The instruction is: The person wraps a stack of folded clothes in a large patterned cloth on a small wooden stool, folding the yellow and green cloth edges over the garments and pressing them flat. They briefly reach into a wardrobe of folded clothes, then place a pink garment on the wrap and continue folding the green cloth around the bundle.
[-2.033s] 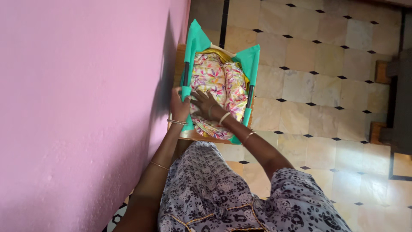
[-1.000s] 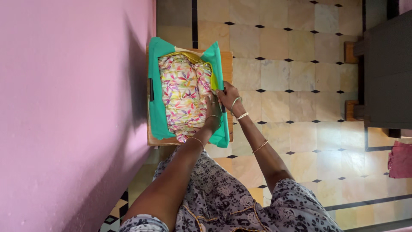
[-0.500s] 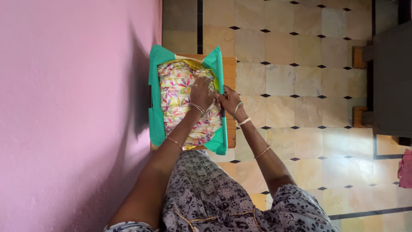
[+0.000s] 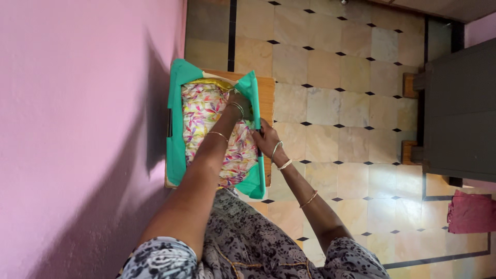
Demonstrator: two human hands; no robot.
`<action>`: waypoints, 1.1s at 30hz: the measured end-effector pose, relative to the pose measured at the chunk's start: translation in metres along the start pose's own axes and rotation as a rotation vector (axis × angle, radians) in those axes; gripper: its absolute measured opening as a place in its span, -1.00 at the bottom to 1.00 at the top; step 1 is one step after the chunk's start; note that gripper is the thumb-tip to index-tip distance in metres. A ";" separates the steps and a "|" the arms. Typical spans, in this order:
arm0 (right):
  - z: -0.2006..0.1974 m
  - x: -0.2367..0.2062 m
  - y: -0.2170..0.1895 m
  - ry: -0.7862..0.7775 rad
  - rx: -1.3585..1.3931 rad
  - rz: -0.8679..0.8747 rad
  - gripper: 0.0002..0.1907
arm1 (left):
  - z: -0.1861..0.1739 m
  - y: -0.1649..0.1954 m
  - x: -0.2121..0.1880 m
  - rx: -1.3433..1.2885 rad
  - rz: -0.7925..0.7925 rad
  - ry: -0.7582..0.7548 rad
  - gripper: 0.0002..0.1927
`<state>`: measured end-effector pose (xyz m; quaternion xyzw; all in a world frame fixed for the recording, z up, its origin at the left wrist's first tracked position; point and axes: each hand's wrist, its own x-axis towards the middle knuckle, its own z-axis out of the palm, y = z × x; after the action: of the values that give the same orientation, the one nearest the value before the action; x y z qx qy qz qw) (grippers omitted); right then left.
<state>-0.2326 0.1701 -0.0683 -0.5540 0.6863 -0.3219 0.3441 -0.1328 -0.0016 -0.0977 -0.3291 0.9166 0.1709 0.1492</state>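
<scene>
Looking from the pink wall [image 4: 77, 129] rightwards, I see a green bag [image 4: 178, 139] on a wooden stool [image 4: 267, 103], with flowery cloth [image 4: 204, 116] inside. The left hand [image 4: 242, 101] reaches into the far end; its grip I cannot tell. The right hand [image 4: 266, 138] pinches the bag's near edge.

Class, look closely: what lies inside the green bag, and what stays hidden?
Inside the green bag lies floral cloth over a yellow edge. The left hand presses on it; the right hand grips the bag's side. Anything beneath is covered.
</scene>
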 end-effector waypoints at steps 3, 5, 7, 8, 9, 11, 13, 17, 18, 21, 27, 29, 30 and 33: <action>-0.008 0.007 0.005 -0.026 0.028 0.025 -0.70 | 0.007 0.000 -0.020 -0.100 0.006 0.154 -0.47; -0.012 0.011 0.007 -0.047 0.045 -0.018 -0.72 | 0.021 0.002 -0.045 -0.197 0.021 0.640 -0.21; -0.015 0.014 0.008 -0.104 0.183 0.045 -0.77 | 0.032 0.003 -0.067 -0.174 -0.129 0.705 -0.18; -0.016 0.014 0.008 -0.131 0.251 0.077 -0.79 | 0.037 0.002 -0.076 -0.163 -0.201 0.739 -0.16; -0.016 0.015 0.009 -0.133 0.251 0.081 -0.79 | 0.041 -0.002 -0.083 -0.146 -0.199 0.759 -0.15; -0.014 0.014 0.011 -0.130 0.243 0.094 -0.80 | 0.045 -0.008 -0.090 -0.120 -0.188 0.802 -0.13; -0.011 0.012 0.012 -0.116 0.236 0.084 -0.77 | 0.044 -0.016 -0.089 -0.168 -0.236 0.765 -0.08; -0.011 0.010 0.011 -0.058 0.093 0.059 -0.68 | 0.030 -0.022 -0.083 -0.188 -0.284 0.595 0.00; -0.013 0.011 0.010 -0.054 0.097 0.077 -0.66 | 0.027 -0.024 -0.083 -0.185 -0.275 0.532 -0.04; -0.024 0.012 0.001 0.030 0.001 0.050 -0.54 | 0.020 -0.034 -0.095 -0.188 -0.234 0.505 -0.24; -0.003 0.014 -0.048 0.237 -0.413 -0.418 -0.50 | 0.021 -0.067 -0.137 -0.193 -0.264 0.978 -0.47; 0.026 0.021 -0.068 0.114 -0.308 -0.364 -0.53 | 0.021 -0.073 -0.137 -0.341 -0.256 0.925 -0.36; 0.041 0.027 -0.078 0.038 -0.251 -0.400 -0.56 | 0.021 -0.075 -0.134 -0.348 -0.254 0.922 -0.34; 0.075 0.056 -0.101 -0.011 -0.208 -0.556 -0.54 | 0.017 -0.082 -0.125 -0.419 -0.240 0.950 -0.32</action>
<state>-0.1239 0.0928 -0.0334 -0.7547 0.5358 -0.3286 0.1880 0.0162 0.0153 -0.0825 -0.4956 0.7853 0.1644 -0.3327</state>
